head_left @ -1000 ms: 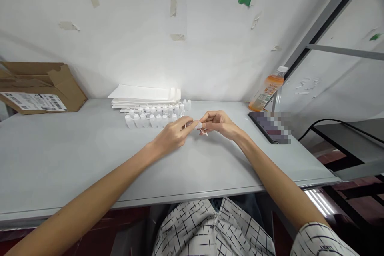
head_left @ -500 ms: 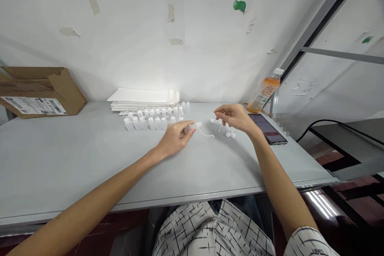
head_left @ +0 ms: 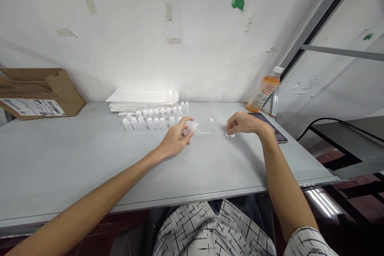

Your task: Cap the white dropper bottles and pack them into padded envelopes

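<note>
A small translucent bottle (head_left: 190, 129) with a thin white strap trailing to the right is held between the thumb and fingers of my left hand (head_left: 176, 138). My right hand (head_left: 241, 123) reaches down on the right, its fingertips pinched at small white caps (head_left: 227, 134) on the table. Whether it grips one is hidden. A single white cap (head_left: 211, 119) with a pin-like tip lies between the hands, and thin curly white pieces (head_left: 221, 124) are just left of my right fingers. Several small white bottles (head_left: 150, 123) stand in rows left of my left hand.
Behind the bottles lies a stack of white sheets (head_left: 141, 96). A cardboard box (head_left: 39, 92) sits at the far left. At the right are an orange drink bottle (head_left: 265, 90) and a dark phone (head_left: 274, 130), near a metal frame.
My right hand has moved right and down to the caps, closing its fingers. My left hand has loosened a little and tilted the bottle, and its strap now lies higher.
</note>
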A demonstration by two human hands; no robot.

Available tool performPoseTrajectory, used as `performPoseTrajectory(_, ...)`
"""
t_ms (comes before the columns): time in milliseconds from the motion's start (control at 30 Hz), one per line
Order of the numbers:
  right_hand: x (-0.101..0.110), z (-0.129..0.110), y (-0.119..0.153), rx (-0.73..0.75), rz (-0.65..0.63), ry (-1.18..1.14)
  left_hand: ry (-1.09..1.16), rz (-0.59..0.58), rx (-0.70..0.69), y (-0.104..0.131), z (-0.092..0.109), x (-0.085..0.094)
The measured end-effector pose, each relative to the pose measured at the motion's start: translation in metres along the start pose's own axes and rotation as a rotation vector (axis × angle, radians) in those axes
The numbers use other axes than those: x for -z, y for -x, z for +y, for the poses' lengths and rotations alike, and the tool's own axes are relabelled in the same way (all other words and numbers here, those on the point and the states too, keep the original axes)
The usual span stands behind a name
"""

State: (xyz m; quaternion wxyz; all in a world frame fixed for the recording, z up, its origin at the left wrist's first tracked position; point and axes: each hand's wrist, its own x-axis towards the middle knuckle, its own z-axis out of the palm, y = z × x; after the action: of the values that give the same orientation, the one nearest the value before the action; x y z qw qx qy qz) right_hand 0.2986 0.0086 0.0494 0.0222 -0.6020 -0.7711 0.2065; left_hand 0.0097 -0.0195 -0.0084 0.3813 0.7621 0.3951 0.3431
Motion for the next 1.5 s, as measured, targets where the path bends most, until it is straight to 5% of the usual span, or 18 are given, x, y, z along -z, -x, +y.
performPoseTrajectory(300, -0.004, -0.007, -0.007, 0.106, 0.095, -0.107, 0.036, -0.015, 0.043, 0.002, 0.001, 0.002)
performPoseTrajectory(567, -0.02, -0.052, -0.005, 0.335, 0.329, -0.667, -0.026, 0.022, -0.007, 0.004, 0.01, -0.002)
performPoseTrajectory(733, -0.034, -0.073, -0.009, 0.417, 0.339, -0.706, -0.041, 0.015, -0.002, 0.003, 0.008, -0.003)
performPoseTrajectory(1100, -0.045, -0.076, -0.016, 0.443, 0.459, -0.772, -0.016, -0.005, 0.068, 0.004, 0.012, -0.002)
performPoseTrajectory(1500, -0.045, -0.079, -0.011, 0.466, 0.258, -0.821, 0.0, 0.008, 0.052, 0.002, 0.014, 0.003)
